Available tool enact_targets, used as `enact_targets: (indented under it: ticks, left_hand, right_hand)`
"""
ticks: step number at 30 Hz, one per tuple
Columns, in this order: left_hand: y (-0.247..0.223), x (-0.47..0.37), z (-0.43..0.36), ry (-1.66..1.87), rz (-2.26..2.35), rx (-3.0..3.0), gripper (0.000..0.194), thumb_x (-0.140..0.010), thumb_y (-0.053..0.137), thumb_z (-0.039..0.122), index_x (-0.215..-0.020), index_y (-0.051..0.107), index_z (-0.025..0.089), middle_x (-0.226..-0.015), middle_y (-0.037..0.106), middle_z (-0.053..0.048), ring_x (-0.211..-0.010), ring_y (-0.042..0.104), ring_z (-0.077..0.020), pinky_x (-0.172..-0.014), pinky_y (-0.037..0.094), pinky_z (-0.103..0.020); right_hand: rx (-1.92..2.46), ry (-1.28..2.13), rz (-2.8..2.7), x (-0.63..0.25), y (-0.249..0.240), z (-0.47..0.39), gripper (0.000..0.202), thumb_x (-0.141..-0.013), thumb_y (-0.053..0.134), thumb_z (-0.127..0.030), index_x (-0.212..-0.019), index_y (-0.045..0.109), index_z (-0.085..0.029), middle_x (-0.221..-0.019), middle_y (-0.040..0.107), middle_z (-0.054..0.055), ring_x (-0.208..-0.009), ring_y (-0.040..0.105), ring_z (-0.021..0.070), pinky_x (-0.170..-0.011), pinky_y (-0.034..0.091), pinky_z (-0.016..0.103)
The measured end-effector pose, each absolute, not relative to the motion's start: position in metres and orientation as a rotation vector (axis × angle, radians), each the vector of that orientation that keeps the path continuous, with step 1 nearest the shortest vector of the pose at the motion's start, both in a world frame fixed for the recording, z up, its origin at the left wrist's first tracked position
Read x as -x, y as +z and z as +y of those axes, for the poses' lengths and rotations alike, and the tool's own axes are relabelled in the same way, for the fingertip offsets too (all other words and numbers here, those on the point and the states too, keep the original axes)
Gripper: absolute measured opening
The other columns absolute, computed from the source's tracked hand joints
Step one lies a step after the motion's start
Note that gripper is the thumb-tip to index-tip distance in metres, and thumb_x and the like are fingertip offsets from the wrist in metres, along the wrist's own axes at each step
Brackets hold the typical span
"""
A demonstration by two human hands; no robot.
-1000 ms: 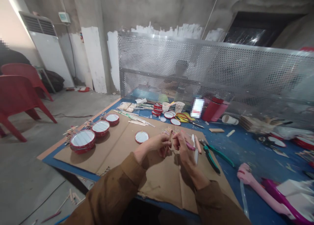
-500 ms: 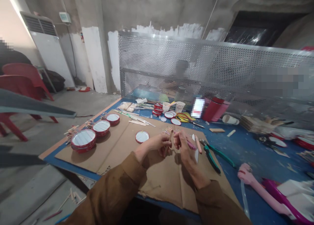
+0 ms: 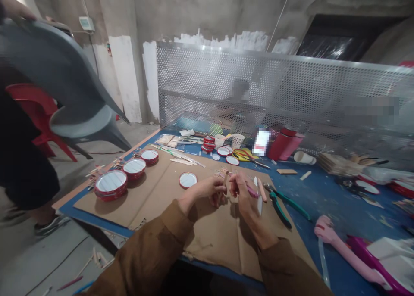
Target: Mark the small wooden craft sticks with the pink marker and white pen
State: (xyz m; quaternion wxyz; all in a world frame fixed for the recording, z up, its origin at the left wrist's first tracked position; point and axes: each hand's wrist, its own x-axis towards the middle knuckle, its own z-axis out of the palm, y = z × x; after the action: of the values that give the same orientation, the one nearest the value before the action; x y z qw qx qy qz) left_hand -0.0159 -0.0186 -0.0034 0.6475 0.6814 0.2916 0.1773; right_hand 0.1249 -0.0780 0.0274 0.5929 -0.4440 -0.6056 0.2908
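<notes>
Both hands, left hand point(image 3: 208, 191) and right hand point(image 3: 241, 192), pinch a thin wooden stick piece point(image 3: 225, 178) mid-assembly, with finished red-rimmed round mirrors point(image 3: 111, 184) lying at nine o'clock.

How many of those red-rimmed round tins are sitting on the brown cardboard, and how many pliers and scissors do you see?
Red-rimmed round tins on the cardboard: 4
Green-handled pliers: 1
Scissors: 1
Total: 6
More tins lie on the blue table beyond the cardboard, not counted here.

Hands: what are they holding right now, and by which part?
The left hand and right hand pinch a small wooden stick between their fingertips, near its lower end; the exact grip is too small to tell.
</notes>
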Motion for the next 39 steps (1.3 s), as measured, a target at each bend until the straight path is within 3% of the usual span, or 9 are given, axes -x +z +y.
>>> enact_targets:
  ticks: [13, 19, 32, 39]
  left_hand:
    - [-0.006, 0.015, -0.016, 0.401, 0.672, -1.556, 0.025, -0.095, 0.052, 0.041, -0.092, 0.054, 0.016, -0.064, 0.062, -0.001, -0.045, 0.059, -0.0131, -0.051, 0.048, -0.026]
    - [-0.006, 0.015, -0.017, 0.404, 0.663, -1.558, 0.026, -0.094, 0.053, 0.042, -0.091, 0.053, 0.016, -0.064, 0.062, -0.001, -0.045, 0.059, -0.0125, -0.05, 0.047, -0.025]
    - [0.002, 0.014, -0.022, 0.416, 0.697, -1.522, 0.016, -0.093, 0.05, 0.029, -0.092, 0.056, 0.015, -0.061, 0.061, 0.001, -0.042, 0.057, -0.0107, -0.048, 0.044, -0.022]
    - [0.002, 0.015, -0.023, 0.412, 0.692, -1.516, 0.02, -0.093, 0.051, 0.034, -0.092, 0.057, 0.015, -0.063, 0.063, -0.001, -0.043, 0.058, -0.0107, -0.048, 0.045, -0.022]
  right_hand:
    - [1.034, 0.645, -1.464, -0.125, 0.031, -0.08, 0.042, -0.093, 0.047, -0.053, -0.067, 0.057, -0.022, -0.048, 0.045, -0.005, -0.045, 0.042, 0.0118, -0.05, 0.037, 0.026]
    - [1.033, 0.731, -1.376, -0.127, 0.026, -0.077, 0.044, -0.091, 0.05, -0.059, -0.07, 0.058, -0.022, -0.051, 0.045, -0.005, -0.045, 0.043, 0.0115, -0.044, 0.033, 0.024]
    - [1.012, 0.734, -1.368, -0.128, 0.026, -0.077, 0.043, -0.093, 0.051, -0.057, -0.07, 0.058, -0.021, -0.051, 0.046, -0.005, -0.046, 0.043, 0.0105, -0.044, 0.033, 0.023]
    - [1.046, 0.724, -1.382, -0.128, 0.03, -0.079, 0.041, -0.091, 0.052, -0.056, -0.07, 0.058, -0.021, -0.049, 0.046, -0.005, -0.045, 0.043, 0.0108, -0.044, 0.032, 0.024]
